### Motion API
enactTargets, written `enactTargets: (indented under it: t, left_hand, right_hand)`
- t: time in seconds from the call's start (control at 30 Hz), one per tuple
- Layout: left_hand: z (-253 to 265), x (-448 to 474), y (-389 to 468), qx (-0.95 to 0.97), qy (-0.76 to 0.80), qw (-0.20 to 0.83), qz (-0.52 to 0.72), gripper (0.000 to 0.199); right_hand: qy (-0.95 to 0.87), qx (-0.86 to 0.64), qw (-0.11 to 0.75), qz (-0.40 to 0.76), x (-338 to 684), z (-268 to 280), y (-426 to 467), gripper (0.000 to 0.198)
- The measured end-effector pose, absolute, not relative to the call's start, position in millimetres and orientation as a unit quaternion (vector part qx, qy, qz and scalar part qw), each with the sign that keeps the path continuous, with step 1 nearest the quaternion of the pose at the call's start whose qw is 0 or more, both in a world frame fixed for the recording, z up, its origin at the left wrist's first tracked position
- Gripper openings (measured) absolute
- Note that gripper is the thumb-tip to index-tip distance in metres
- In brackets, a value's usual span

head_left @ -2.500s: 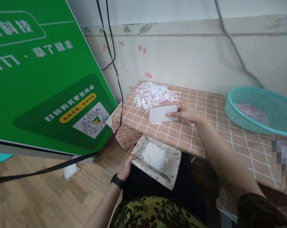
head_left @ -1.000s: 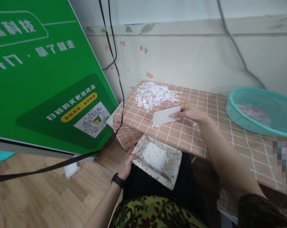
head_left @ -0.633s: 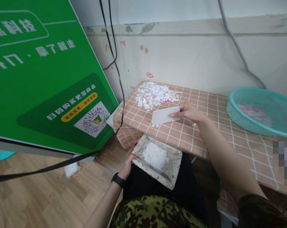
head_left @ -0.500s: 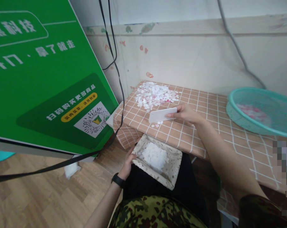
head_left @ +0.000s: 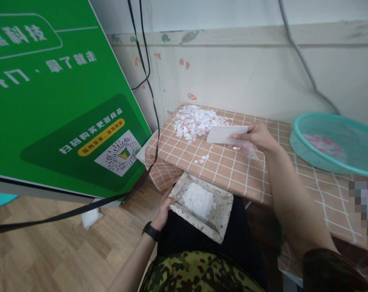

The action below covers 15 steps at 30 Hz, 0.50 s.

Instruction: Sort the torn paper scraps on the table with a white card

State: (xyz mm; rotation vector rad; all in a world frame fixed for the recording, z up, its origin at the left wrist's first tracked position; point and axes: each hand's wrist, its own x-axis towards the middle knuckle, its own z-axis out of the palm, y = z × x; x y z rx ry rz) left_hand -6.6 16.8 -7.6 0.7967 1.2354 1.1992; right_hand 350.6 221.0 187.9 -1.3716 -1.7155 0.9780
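Your right hand (head_left: 259, 136) has its fingers (head_left: 241, 137) pinched on one end of a white card (head_left: 222, 134), over the desk (head_left: 229, 172) beside the scrap pile (head_left: 192, 122). Your left hand (head_left: 163, 209) grips the left end of the speckled tray (head_left: 225, 215), which holds white scraps (head_left: 199, 200). Pinkish pieces (head_left: 326, 147) lie in the teal basket (head_left: 358, 165). Since half a second ago, the card has shifted back and rightward, exposing a few loose scraps (head_left: 201, 160).

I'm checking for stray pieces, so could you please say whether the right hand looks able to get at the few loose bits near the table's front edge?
Probably yes: nothing covers the loose bits, and the right hand is nearby, though its fingers hold a white card.
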Motion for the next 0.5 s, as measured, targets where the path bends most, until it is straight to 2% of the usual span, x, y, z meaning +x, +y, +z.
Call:
enactTargets:
  t: [0.3,0.4,0.5]
  left_hand:
    - [-8,-8,15,0.315,0.555,0.581,0.505,0.054]
    - [-5,-7,16,0.329,0.542,0.583,0.507,0.052]
    - [-1,-6,16,0.335,0.544,0.582,0.503,0.052]
  right_hand:
    - [-0.707,-0.553,0.291,0.332,364,193,224,0.030]
    - [-0.719,-0.537,0.263,0.354,363,193,222,0.030]
    - [-0.697,-0.531,0.291,0.385,366,194,221,0.030]
